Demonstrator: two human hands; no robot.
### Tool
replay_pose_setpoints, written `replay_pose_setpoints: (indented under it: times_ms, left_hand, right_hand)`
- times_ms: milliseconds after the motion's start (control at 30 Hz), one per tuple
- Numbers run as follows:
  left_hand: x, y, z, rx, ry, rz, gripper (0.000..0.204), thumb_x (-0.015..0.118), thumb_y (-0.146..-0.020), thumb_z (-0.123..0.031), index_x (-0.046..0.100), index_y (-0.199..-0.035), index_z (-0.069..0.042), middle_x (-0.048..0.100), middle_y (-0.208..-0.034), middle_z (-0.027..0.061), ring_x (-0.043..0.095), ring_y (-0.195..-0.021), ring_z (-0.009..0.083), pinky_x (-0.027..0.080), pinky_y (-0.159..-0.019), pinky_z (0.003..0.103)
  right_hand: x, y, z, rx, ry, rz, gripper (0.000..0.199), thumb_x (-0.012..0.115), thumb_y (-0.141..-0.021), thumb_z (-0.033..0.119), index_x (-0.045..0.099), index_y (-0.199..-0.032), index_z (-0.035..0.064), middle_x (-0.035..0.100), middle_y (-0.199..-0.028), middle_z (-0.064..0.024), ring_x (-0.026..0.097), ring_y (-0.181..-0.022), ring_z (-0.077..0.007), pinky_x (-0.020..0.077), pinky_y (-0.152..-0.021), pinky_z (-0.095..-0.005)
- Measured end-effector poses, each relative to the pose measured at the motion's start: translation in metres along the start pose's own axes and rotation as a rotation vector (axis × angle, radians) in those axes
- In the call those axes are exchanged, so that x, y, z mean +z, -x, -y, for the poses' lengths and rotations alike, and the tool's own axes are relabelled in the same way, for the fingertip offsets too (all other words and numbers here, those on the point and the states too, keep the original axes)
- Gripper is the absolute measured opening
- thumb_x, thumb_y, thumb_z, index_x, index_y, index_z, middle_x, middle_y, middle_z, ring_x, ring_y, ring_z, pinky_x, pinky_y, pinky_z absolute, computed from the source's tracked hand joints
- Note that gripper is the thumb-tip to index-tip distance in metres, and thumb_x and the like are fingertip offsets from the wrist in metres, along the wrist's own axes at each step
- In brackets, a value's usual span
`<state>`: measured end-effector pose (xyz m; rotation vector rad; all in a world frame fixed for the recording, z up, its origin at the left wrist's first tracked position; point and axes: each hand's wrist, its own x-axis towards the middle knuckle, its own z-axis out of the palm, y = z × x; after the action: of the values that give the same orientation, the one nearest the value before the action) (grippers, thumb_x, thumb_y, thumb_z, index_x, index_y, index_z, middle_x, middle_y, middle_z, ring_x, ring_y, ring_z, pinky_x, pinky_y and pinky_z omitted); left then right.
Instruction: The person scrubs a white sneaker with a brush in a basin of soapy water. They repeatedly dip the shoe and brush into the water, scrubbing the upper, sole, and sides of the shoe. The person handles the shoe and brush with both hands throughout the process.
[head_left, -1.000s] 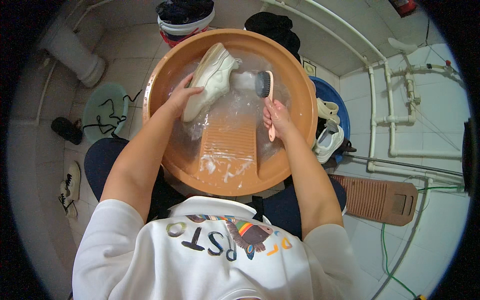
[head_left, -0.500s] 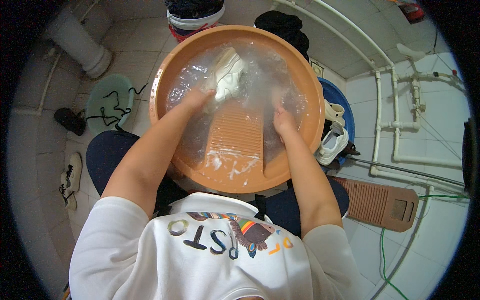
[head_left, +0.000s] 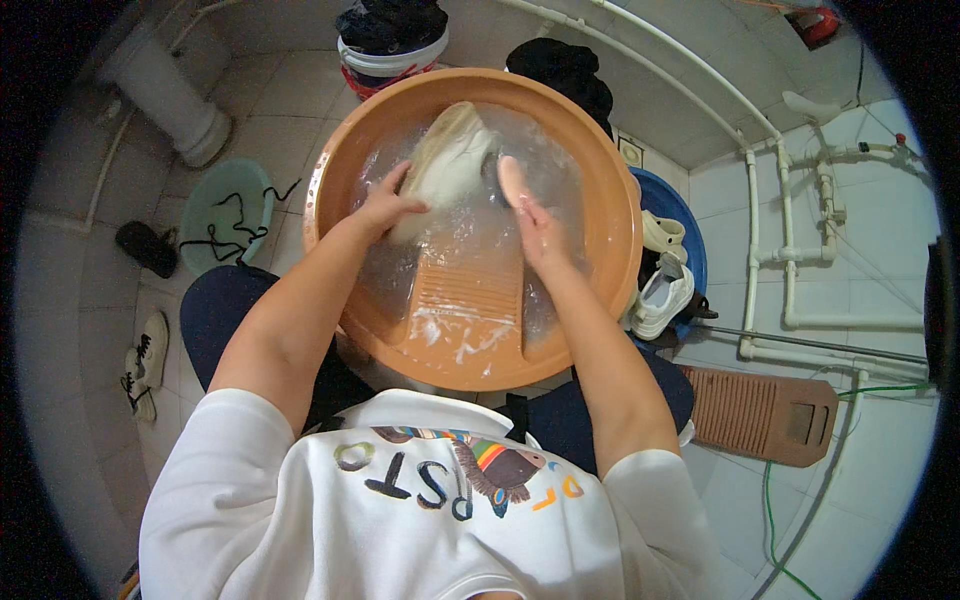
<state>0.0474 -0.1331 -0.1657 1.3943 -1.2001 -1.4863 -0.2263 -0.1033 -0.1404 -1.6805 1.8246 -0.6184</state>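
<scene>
On the tiled floor at the far left, a dark slipper (head_left: 145,247) lies beside a small green basin (head_left: 222,205) with black laces (head_left: 238,222) draped over it, and a pale sneaker (head_left: 143,365) rests lower down. Moving right, the orange wash basin (head_left: 472,225) sits between the person's knees, filled with soapy water, its ribbed washboard (head_left: 470,300) slanting down into the suds. The left hand (head_left: 385,205) grips the pale shoe (head_left: 445,165), fingers wrapped over its side, holding it tilted with the toe lifted toward the far rim. Half a second ago both hands were plunged in the water with the shoe mostly under; now the shoe is raised clear of the surface again, much as it was a second ago. The right hand (head_left: 535,225) is closed around a pink-handled brush (head_left: 508,180), whose head meets the shoe's side; the bristles themselves are hidden behind the shoe. So the dunk seems finished and the scrubbing looks to be resuming on the wetted shoe. Behind the basin stand a bucket of dark cloth (head_left: 392,35) and a black bundle (head_left: 562,70). Farther right, a blue basin (head_left: 680,215) holds more white shoes (head_left: 662,295), a brown washboard (head_left: 765,412) lies flat on the floor, and white pipes (head_left: 790,250) run along the wall
</scene>
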Motion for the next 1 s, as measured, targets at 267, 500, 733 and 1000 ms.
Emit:
replay_pose_setpoints:
  times_ms: [267, 500, 733, 1000]
  left_hand:
    - [0.008, 0.009, -0.005, 0.127, -0.198, -0.114, 0.072, 0.074, -0.053, -0.019, 0.052, -0.12, -0.008, 0.048, -0.121, 0.0183, 0.048, -0.11, 0.0289, 0.036, -0.095, 0.033]
    - [0.025, 0.054, -0.069, 0.115, 0.11, -0.058, 0.068, 0.069, -0.059, -0.009, 0.047, -0.123, -0.006, 0.048, -0.121, 0.0128, 0.047, -0.11, 0.0235, 0.037, -0.092, 0.03]
    - [0.024, 0.066, -0.095, 0.066, 0.508, 0.127, 0.076, 0.066, -0.063, -0.011, 0.034, -0.132, -0.007, 0.043, -0.126, 0.0105, 0.045, -0.112, 0.0226, 0.038, -0.094, 0.034]
    - [0.041, 0.076, -0.103, -0.096, 0.583, 0.394, 0.083, 0.066, -0.061, -0.015, 0.031, -0.135, -0.006, 0.045, -0.125, 0.0142, 0.045, -0.115, 0.0249, 0.036, -0.097, 0.033]
  right_hand:
    - [-0.001, 0.029, 0.074, -0.158, 0.106, 0.109, 0.035, 0.047, -0.088, 0.033, 0.05, -0.122, 0.0254, 0.059, -0.107, -0.0141, 0.056, -0.098, -0.0322, 0.0436, -0.083, -0.0338]
    - [-0.017, -0.01, 0.029, -0.128, -0.309, -0.274, 0.041, 0.046, -0.09, 0.03, 0.047, -0.123, 0.0052, 0.061, -0.093, -0.0126, 0.058, -0.08, -0.021, 0.0448, -0.065, -0.0274]
    - [-0.076, -0.003, 0.044, 0.519, -1.0, 0.059, 0.031, 0.055, -0.085, 0.041, 0.049, -0.096, 0.0125, 0.039, -0.062, 0.0012, 0.036, -0.044, -0.008, 0.0286, -0.037, -0.0233]
    - [-0.083, 0.027, 0.063, 0.299, -1.099, 0.233, 0.044, 0.061, -0.079, 0.031, 0.048, -0.111, 0.0047, 0.057, -0.081, -0.0073, 0.051, -0.051, -0.0176, 0.0358, -0.036, -0.0283]
